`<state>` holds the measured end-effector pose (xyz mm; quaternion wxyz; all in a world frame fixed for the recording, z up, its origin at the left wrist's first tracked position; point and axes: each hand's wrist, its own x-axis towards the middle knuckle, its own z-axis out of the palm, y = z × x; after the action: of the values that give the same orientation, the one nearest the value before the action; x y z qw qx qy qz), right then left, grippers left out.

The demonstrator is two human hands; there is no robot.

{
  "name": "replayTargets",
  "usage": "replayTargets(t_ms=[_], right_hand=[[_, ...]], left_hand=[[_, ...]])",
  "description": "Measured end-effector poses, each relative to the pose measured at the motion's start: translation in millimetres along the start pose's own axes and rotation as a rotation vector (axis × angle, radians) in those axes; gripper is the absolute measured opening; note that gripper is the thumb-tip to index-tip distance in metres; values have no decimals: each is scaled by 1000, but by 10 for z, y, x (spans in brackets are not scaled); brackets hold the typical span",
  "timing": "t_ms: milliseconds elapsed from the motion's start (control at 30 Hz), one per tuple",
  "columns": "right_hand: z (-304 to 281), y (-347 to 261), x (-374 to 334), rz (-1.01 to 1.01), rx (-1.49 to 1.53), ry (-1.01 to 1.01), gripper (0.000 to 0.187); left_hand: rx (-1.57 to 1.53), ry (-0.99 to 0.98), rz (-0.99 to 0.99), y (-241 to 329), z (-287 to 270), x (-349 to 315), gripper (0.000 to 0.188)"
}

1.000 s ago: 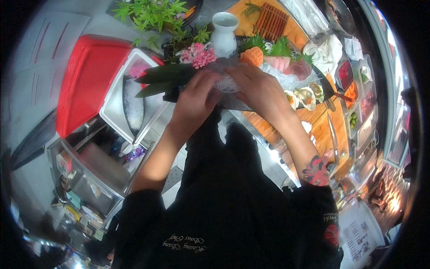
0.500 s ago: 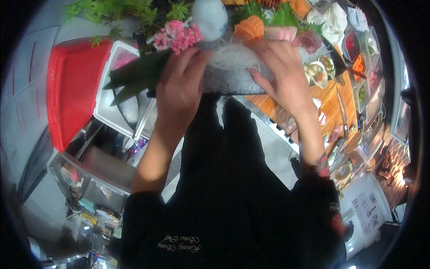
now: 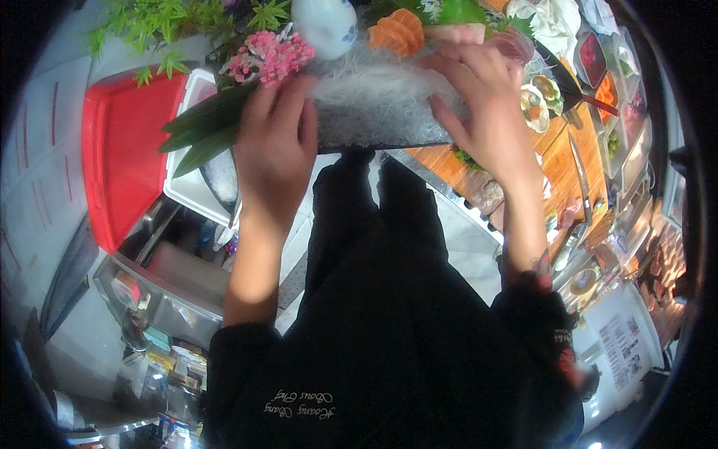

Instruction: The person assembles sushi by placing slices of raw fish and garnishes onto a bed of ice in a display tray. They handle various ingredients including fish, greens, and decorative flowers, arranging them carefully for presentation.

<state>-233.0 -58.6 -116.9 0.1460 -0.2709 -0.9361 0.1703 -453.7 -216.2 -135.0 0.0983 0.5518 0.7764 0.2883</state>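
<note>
A mound of thin white shreds [image 3: 374, 93], like shredded radish, lies on a bed of crushed ice with a dark front edge. My left hand [image 3: 275, 146] is at the left end of the mound, thumb apart from its fingers, beside pink flowers [image 3: 271, 57] and long green leaves [image 3: 202, 123]. Over the mound's right end reaches my right hand [image 3: 482, 101], fingers spread and thumb apart, with nothing visible in it. Behind the shreds are a white-and-blue round vase [image 3: 324, 27] and folded orange fish slices [image 3: 396, 34]. My right fingertips are close to pale pink slices [image 3: 458, 34].
Left, a white cooler box [image 3: 177, 153] with a red lid [image 3: 131, 157] holds a whole fish. On the right, a wooden board [image 3: 561, 165] carries a long knife [image 3: 579, 176] and shells with filling [image 3: 534, 107]. Containers of ingredients [image 3: 604, 97] line the far right.
Both hands have shifted apart, the left to the left and the right slightly right. More of the white shreds shows between them. The view has moved a little.
</note>
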Motion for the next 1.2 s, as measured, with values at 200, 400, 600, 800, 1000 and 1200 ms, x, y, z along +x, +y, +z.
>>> replayTargets(t_ms=[200,400,600,800,1000,1200], right_hand=[[-68,-114,-49,-19,161,-48,33],[143,0,-5,40,77,-10,29],[-632,398,-531,3,355,81,31],[-2045,1771,-2132,661,735,612,10],[-3053,4619,-3883,1035,472,854,31],[-2673,6328,-4451,1334,-407,-178,46]], left_hand=[[86,48,123,287,-241,-129,36],[-40,-105,311,-123,161,68,27],[173,-189,432,272,63,76,36],[198,-429,165,590,62,161,34],[210,-258,221,784,353,245,18],[322,-115,-143,1071,612,197,10]])
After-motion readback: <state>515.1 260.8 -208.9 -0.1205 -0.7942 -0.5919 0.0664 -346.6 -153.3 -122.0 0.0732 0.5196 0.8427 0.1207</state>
